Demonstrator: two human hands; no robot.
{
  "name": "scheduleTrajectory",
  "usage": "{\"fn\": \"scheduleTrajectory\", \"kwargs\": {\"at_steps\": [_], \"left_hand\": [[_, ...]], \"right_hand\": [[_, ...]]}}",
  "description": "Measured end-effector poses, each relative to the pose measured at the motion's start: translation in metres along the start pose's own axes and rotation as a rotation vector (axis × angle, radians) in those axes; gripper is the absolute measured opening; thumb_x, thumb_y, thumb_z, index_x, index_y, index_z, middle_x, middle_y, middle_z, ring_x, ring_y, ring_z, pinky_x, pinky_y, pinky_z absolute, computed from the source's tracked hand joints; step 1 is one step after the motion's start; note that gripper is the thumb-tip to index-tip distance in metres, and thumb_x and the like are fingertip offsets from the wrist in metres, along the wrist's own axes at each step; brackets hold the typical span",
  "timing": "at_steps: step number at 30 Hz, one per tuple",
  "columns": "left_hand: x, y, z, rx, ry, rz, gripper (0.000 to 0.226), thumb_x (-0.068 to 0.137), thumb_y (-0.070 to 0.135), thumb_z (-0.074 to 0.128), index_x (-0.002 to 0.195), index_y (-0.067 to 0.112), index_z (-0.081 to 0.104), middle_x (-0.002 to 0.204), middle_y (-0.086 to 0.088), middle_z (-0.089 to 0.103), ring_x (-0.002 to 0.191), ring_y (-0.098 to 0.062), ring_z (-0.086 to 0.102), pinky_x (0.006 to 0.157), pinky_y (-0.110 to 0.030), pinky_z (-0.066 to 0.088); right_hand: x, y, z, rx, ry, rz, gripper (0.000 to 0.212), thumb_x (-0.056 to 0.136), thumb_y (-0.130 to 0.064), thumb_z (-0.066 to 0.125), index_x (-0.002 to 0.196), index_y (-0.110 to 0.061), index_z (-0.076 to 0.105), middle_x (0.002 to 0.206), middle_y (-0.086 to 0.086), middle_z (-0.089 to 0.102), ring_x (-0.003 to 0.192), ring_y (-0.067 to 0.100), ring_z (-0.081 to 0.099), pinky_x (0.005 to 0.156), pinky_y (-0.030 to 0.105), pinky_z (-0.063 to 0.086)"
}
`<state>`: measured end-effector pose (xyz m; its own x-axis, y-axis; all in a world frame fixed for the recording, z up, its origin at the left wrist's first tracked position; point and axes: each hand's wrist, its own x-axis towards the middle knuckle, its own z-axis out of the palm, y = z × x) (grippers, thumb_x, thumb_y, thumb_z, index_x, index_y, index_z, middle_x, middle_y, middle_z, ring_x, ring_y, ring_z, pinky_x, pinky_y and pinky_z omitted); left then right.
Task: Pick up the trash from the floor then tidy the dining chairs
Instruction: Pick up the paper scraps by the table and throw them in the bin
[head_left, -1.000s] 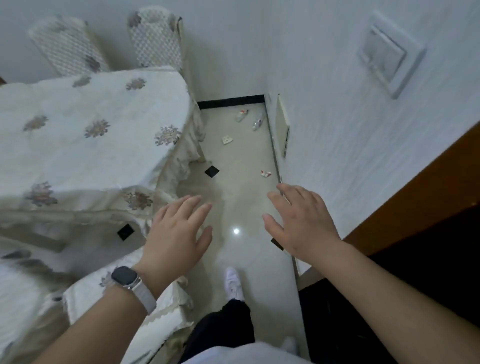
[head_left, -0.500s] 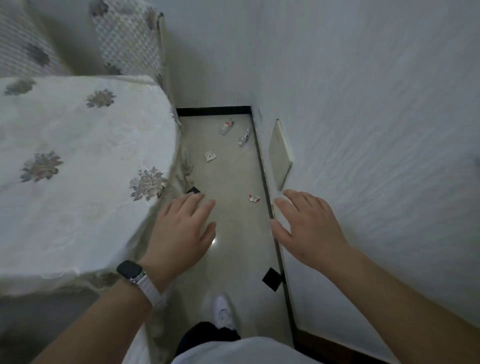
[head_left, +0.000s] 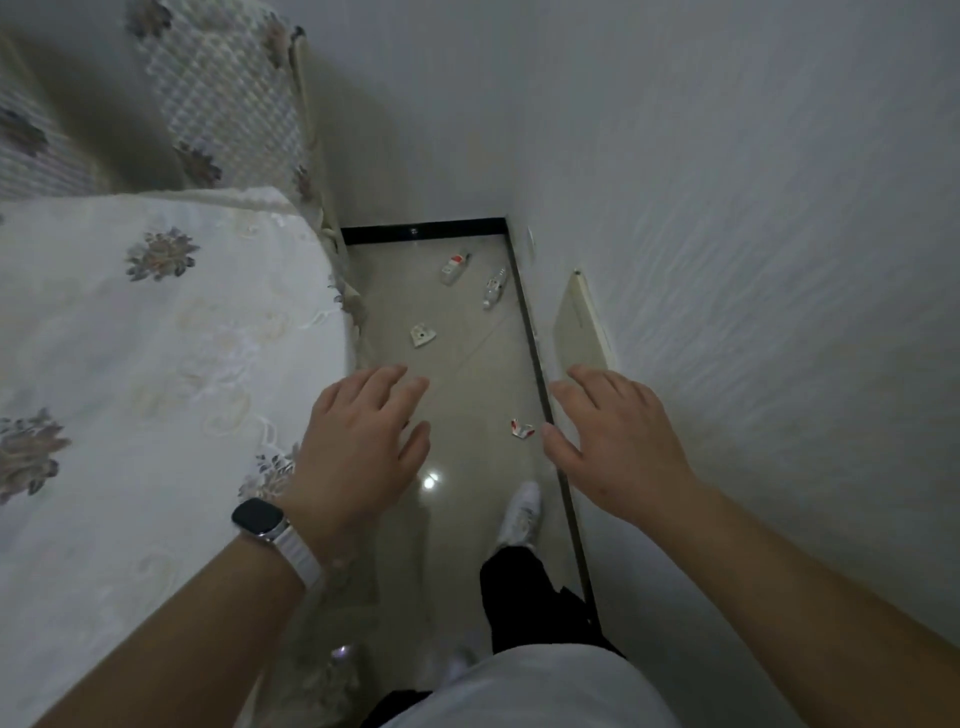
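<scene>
From the head camera, both hands are up with nothing in them. The left hand (head_left: 358, 447) and right hand (head_left: 618, 447) have their fingers (head_left: 395, 384) spread loose. Four bits of trash lie on the floor (head_left: 457, 374): a red scrap (head_left: 521, 428) near, a white piece (head_left: 422, 335) further, and a carton (head_left: 454, 268) and small bottle (head_left: 494, 287) far by the wall. The gap beside the counter (head_left: 156, 364) is narrow, so I think a foot could kick the scrap. Half a second ago, the scrap was further from the person.
</scene>
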<state>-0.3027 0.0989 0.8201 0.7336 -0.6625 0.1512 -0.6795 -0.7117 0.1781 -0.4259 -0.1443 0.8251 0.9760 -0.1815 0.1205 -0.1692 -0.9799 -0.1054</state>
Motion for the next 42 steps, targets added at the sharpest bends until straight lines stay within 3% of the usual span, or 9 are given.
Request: {"fn": "scheduleTrajectory", "kwargs": {"at_steps": [9, 15, 27, 35, 39, 42], "left_hand": [[0.152, -0.041, 0.057, 0.068, -0.135, -0.048, 0.049, 0.09, 0.043, 0.046, 0.13, 0.018, 0.059, 0.134, -0.009, 0.059, 0.123, -0.033, 0.054, 0.101, -0.048, 0.041], [0.253, -0.059, 0.092, 0.042, -0.14, -0.09, 0.052, 0.089, 0.043, 0.043, 0.13, 0.017, 0.06, 0.134, -0.01, 0.059, 0.122, -0.035, 0.054, 0.099, -0.05, 0.042], [0.35, -0.097, 0.212, -0.116, -0.081, -0.165, 0.05, 0.085, 0.04, 0.049, 0.126, 0.015, 0.063, 0.128, -0.013, 0.062, 0.112, -0.037, 0.058, 0.091, -0.047, 0.046], [0.37, -0.151, 0.431, -0.202, -0.216, -0.291, 0.054, 0.085, 0.042, 0.046, 0.129, 0.014, 0.062, 0.132, -0.014, 0.06, 0.118, -0.037, 0.055, 0.097, -0.049, 0.044], [0.379, -0.189, 0.556, -0.171, -0.269, -0.207, 0.052, 0.085, 0.039, 0.048, 0.127, 0.011, 0.063, 0.127, -0.018, 0.061, 0.114, -0.04, 0.057, 0.093, -0.05, 0.048], [0.388, -0.212, 0.639, -0.151, -0.367, -0.158, 0.053, 0.085, 0.038, 0.05, 0.128, 0.009, 0.063, 0.128, -0.02, 0.06, 0.115, -0.042, 0.056, 0.092, -0.05, 0.047]], "right_hand": [[0.172, 0.063, 0.092, 0.151, -0.146, 0.048, 0.056, 0.088, -0.049, 0.039, 0.123, -0.013, 0.063, 0.13, 0.01, 0.059, 0.115, 0.031, 0.056, 0.093, 0.044, 0.044], [0.257, 0.095, 0.122, 0.204, -0.131, 0.069, 0.053, 0.087, -0.046, 0.041, 0.12, -0.011, 0.064, 0.123, 0.01, 0.062, 0.107, 0.032, 0.058, 0.087, 0.043, 0.045], [0.312, 0.136, 0.2, 0.246, -0.132, 0.196, 0.049, 0.085, -0.043, 0.047, 0.112, -0.008, 0.068, 0.116, 0.013, 0.065, 0.099, 0.033, 0.062, 0.081, 0.041, 0.049], [0.307, 0.168, 0.387, 0.289, -0.202, 0.326, 0.035, 0.084, -0.028, 0.065, 0.11, -0.006, 0.066, 0.111, 0.013, 0.065, 0.093, 0.034, 0.062, 0.077, 0.041, 0.05], [0.297, 0.189, 0.497, 0.305, -0.278, 0.341, 0.031, 0.086, -0.025, 0.068, 0.11, -0.006, 0.065, 0.109, 0.013, 0.063, 0.092, 0.035, 0.06, 0.075, 0.041, 0.049], [0.292, 0.21, 0.578, 0.298, -0.38, 0.418, 0.041, 0.09, -0.031, 0.065, 0.122, -0.006, 0.062, 0.12, 0.015, 0.061, 0.104, 0.036, 0.057, 0.085, 0.045, 0.049]]}}
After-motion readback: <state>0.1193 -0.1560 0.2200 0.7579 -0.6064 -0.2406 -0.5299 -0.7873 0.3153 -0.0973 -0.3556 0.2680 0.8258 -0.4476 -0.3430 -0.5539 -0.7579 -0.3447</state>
